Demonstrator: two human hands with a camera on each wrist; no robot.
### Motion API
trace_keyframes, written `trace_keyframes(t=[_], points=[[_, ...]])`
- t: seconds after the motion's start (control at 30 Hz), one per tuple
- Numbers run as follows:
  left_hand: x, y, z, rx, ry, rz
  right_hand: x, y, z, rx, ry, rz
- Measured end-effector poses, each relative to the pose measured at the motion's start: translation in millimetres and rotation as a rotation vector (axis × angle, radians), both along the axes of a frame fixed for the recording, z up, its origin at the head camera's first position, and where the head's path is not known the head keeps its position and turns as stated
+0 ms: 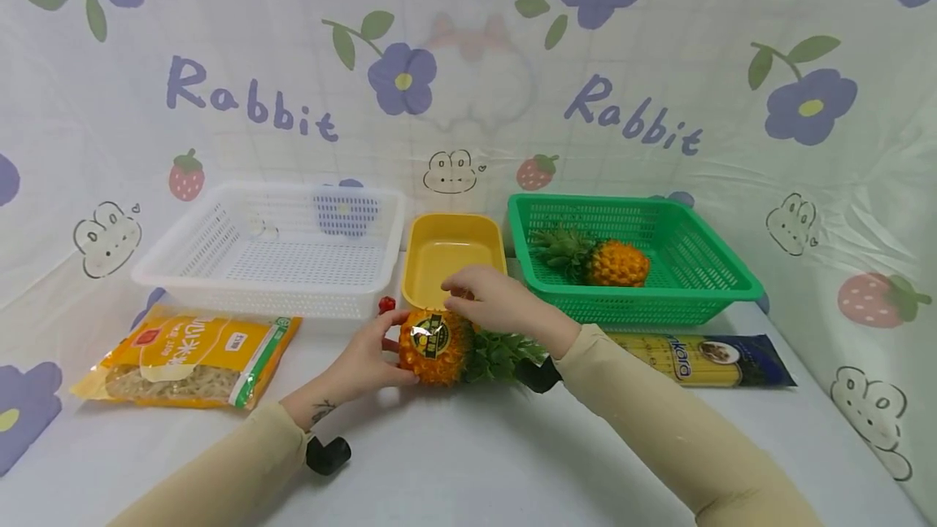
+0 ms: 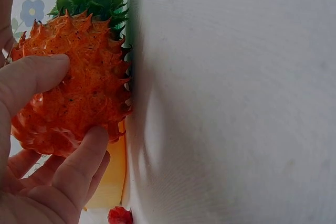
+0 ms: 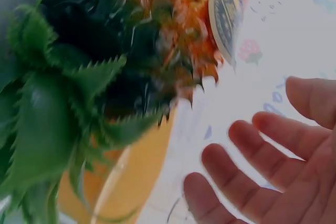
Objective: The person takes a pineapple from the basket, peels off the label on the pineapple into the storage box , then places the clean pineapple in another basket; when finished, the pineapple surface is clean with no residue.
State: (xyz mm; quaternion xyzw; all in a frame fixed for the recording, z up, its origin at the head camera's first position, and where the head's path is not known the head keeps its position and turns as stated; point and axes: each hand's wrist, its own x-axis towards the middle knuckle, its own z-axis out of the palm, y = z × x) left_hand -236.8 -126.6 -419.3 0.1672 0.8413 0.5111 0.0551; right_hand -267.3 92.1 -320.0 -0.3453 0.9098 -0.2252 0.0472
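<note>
An orange toy-like pineapple [image 1: 454, 360] with green leaves lies on its side on the white table, a black-and-gold label facing up. My left hand [image 1: 372, 354] grips its base end; the left wrist view shows the thumb and fingers bent around the orange body [image 2: 84, 77]. Just above the fruit hovers my right hand [image 1: 489, 296]. In the right wrist view this hand [image 3: 283, 166] has its fingers spread and holds nothing, with a gap to the pineapple [image 3: 178, 30]. The leafy crown points right, partly hidden by the right wrist's black strap piece.
Behind the hands stand a white basket [image 1: 256, 299], a yellow tub [image 1: 439, 267] and a green basket [image 1: 629, 299] with another pineapple [image 1: 618, 264] inside. A yellow noodle bag [image 1: 190, 356] lies left, a spaghetti pack [image 1: 710, 360] right. A small red object [image 1: 386, 304] sits near the tub.
</note>
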Motion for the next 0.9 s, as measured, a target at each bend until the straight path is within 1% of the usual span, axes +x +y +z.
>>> trace_keyframes(t=[0.07, 0.17, 0.33, 0.53, 0.7, 0.9], points=[[-0.1, -0.2, -0.9, -0.001, 0.007, -0.004, -1.1, -9, -1.8, 0.052, -0.013, 0.003], [-0.2, -0.3, -1.8, 0.001, 0.012, -0.006, -2.2, -17, -5.4, 0.096, -0.022, 0.015], [-0.5, -0.8, -1.4, 0.006, 0.006, -0.01, -3.1, -20, -11.0, 0.117, -0.022, 0.029], [-0.1, -1.3, 0.1, 0.011, -0.001, -0.016, -4.2, -20, -14.5, 0.134, -0.029, 0.012], [0.0, -1.2, 0.4, 0.011, 0.006, -0.025, -5.6, -20, -16.8, 0.121, -0.038, 0.006], [-0.3, -1.4, -0.6, 0.021, 0.015, -0.029, -4.7, -20, -17.2, 0.057, -0.053, -0.008]])
